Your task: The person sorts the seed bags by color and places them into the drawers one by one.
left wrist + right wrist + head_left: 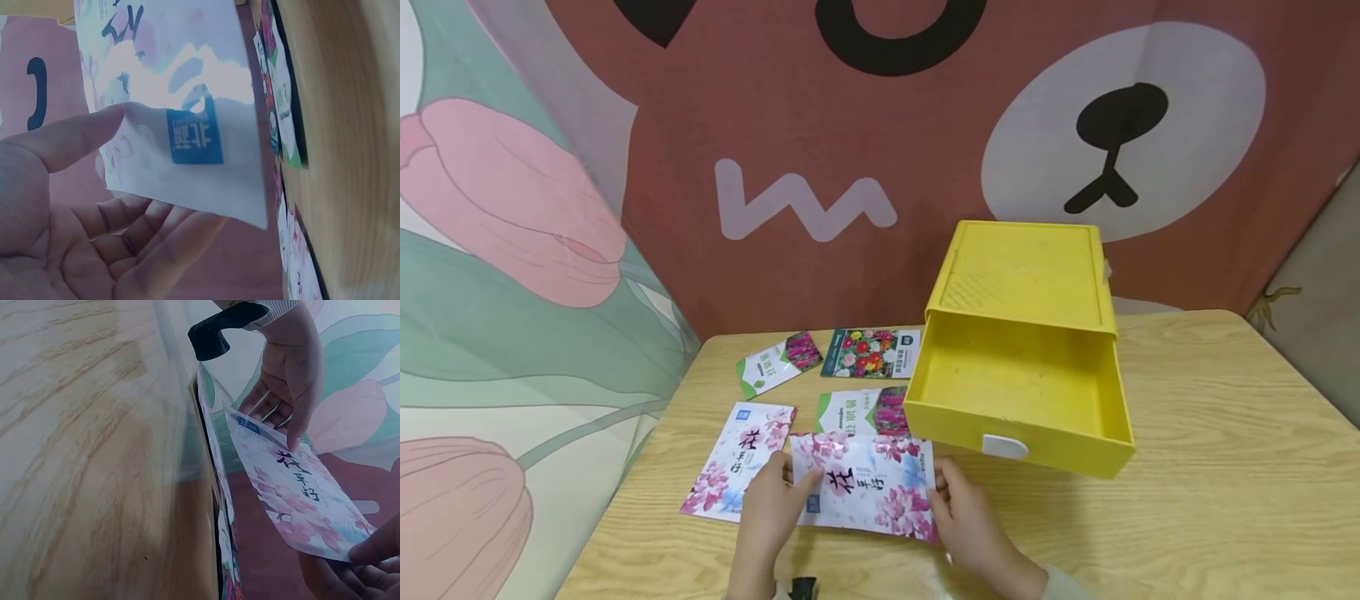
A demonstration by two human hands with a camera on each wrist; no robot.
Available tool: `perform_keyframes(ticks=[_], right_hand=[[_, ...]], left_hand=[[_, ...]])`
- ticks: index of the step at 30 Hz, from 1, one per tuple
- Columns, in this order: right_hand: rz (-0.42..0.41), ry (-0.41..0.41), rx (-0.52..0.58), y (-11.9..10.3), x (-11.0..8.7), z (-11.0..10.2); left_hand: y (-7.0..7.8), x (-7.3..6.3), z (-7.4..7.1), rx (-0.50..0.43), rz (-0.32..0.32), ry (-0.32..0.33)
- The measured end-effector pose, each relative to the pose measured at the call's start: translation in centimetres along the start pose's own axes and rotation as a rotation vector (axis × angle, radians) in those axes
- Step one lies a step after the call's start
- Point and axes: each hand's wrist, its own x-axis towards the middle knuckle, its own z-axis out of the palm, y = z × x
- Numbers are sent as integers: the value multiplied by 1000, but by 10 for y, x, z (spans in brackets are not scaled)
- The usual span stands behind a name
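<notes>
A white seed packet (868, 492) with pink blossoms and dark lettering is held up off the table between both hands. My left hand (771, 504) pinches its left end, thumb on the printed face and fingers behind, as the left wrist view shows around the blue corner label (195, 137). At the opposite end my right hand (970, 517) grips the edge; in the right wrist view its thumb (378, 540) lies on the packet's corner. A second blossom packet (730, 475) lies on the table just left of my left hand. Behind the held packet lies a green-and-white packet (850, 408), partly covered.
A yellow box (1030, 267) with its drawer (1015, 392) pulled out and bare inside stands right of centre. Farther back on the wooden table (1210, 467) lie another green-and-white packet (778, 364) and a packet with colourful flowers (871, 352). A bear-print cloth (790, 275) hangs behind.
</notes>
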Motion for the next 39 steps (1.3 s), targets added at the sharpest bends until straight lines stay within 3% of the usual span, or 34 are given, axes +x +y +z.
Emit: perform_keyframes(ticks=[6, 15, 23, 30, 39], right_hand=[[-91, 5, -27, -1, -1, -4], [-314, 77, -18, -2, -4, -8], [-352, 107, -31, -9, -6, -13], [-387, 179, -53, -20, -8, -22], [-531, 266, -53, -31, -11, -37]], left_hand=[[0, -3, -4, -18, -14, 16], [0, -7, -12, -45, -1, 60], [7, -8, -16, -93, 62, 127], [11, -10, -19, -142, 194, 231], [22, -13, -21, -179, 333, 337]])
